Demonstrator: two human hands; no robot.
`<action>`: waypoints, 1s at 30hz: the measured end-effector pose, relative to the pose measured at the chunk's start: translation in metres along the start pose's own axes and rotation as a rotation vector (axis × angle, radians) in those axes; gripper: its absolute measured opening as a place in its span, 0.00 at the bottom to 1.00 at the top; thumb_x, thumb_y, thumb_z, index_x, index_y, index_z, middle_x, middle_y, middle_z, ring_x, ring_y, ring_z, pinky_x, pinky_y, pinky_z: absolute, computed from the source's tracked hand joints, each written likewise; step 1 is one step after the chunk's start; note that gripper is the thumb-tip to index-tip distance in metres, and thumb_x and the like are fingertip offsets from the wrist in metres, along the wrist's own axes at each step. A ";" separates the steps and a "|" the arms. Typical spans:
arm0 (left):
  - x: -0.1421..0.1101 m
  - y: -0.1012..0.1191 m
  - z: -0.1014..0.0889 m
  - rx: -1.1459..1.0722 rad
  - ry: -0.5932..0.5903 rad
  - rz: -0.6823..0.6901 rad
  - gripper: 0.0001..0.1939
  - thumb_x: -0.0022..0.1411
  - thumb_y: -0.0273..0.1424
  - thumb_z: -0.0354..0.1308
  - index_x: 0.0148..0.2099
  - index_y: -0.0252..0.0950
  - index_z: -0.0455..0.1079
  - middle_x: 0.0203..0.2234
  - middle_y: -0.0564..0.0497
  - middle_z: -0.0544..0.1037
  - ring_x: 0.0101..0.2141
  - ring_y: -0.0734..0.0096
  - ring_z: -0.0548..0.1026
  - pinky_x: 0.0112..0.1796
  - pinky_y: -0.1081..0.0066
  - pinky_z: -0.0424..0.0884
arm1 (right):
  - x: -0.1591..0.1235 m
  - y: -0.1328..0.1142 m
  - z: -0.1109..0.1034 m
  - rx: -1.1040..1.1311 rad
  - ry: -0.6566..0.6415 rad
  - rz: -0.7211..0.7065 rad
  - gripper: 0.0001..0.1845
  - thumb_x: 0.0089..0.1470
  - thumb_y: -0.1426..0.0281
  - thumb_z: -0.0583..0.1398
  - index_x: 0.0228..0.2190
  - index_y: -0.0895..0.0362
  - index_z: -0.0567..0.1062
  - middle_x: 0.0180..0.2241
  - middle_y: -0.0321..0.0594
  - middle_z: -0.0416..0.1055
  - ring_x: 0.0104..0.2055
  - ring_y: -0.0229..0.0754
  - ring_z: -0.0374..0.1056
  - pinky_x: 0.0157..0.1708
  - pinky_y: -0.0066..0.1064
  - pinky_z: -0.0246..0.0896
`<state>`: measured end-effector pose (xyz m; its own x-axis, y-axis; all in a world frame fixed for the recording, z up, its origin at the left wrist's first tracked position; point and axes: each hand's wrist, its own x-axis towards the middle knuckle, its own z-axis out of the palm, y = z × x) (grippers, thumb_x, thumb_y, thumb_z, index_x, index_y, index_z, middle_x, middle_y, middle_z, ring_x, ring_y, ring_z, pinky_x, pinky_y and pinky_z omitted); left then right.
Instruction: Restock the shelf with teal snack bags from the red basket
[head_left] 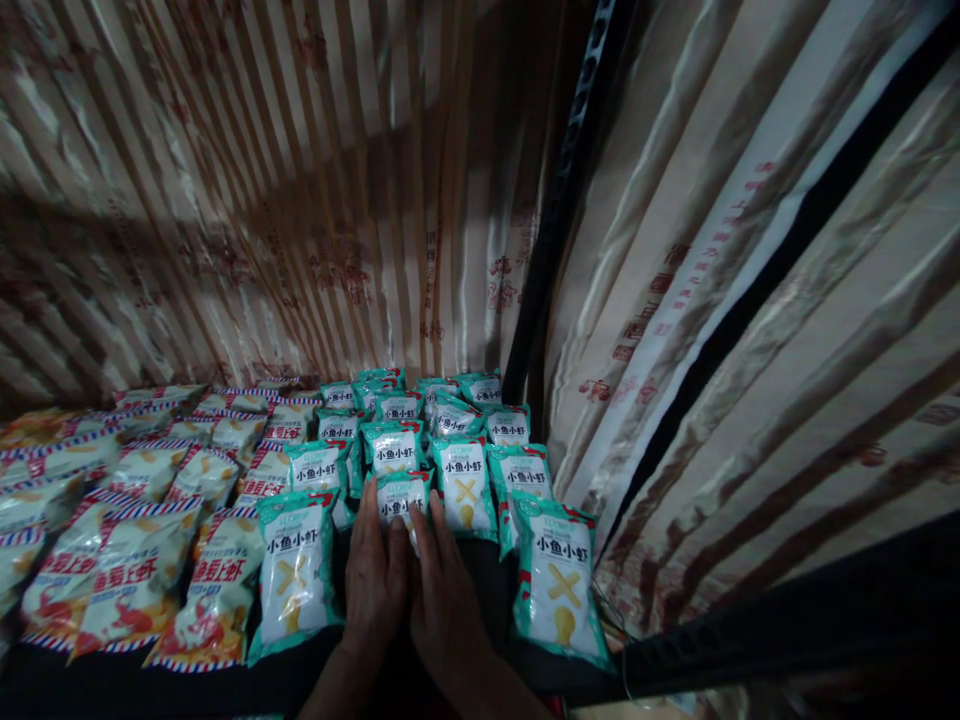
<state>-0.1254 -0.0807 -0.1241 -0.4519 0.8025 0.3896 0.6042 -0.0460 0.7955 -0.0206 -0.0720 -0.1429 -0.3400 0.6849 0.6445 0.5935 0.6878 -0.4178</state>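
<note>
- Mostly, the teal-edged snack pack point(403, 493) between the two hands is covered low down; its upper front shows, and its bottom edge is hidden by fingers and thumbs.
- The left hand point(373, 575) lies along its left side, fingers straight and close together, touching it.
- The right hand point(442, 590) mirrors that, fingertips on the pack's front; neither hand seems to be pinching, and how firmly they press I cannot tell.
- Just behind stand rows of teal packs point(463, 482), partly overlapping, the rear ones cut down to their top portions.
- Nearer the front edge, one teal pack point(294, 575) leans left of the hands and another point(561, 585) sits to the right.
- Between the right hand and that right-hand pack, a dark strip of the black shelf point(491, 590) shows, the widest gap beside the hands; the left side is tighter.
- Farther left crowd the striped-edge packs point(135, 575), running out of view.
- Behind, pleated printed cloth point(360, 200) and a perforated black post point(566, 170) rise, dim and blurred.
</note>
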 end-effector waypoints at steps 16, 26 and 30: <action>0.009 -0.003 0.006 0.083 0.008 0.003 0.31 0.66 0.35 0.44 0.67 0.31 0.40 0.63 0.37 0.53 0.62 0.59 0.55 0.57 0.56 0.58 | 0.003 0.007 0.014 0.063 -0.026 0.035 0.34 0.60 0.78 0.46 0.64 0.56 0.40 0.67 0.49 0.31 0.67 0.52 0.37 0.58 0.48 0.54; 0.012 0.006 0.005 0.074 0.016 -0.095 0.31 0.65 0.37 0.43 0.67 0.29 0.43 0.62 0.34 0.56 0.61 0.56 0.56 0.56 0.55 0.59 | 0.008 0.005 -0.002 -0.077 -0.023 -0.044 0.33 0.58 0.78 0.49 0.63 0.56 0.49 0.66 0.49 0.35 0.66 0.56 0.39 0.57 0.55 0.54; 0.012 0.004 0.007 0.104 0.042 -0.037 0.29 0.65 0.37 0.43 0.65 0.29 0.48 0.61 0.34 0.57 0.61 0.56 0.56 0.57 0.55 0.59 | 0.010 0.006 -0.007 -0.056 -0.070 -0.091 0.33 0.57 0.78 0.49 0.63 0.58 0.50 0.65 0.49 0.41 0.66 0.52 0.41 0.57 0.49 0.56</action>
<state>-0.1243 -0.0669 -0.1196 -0.5011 0.7767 0.3815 0.6505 0.0474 0.7580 -0.0150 -0.0625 -0.1344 -0.4432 0.6366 0.6312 0.5972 0.7347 -0.3217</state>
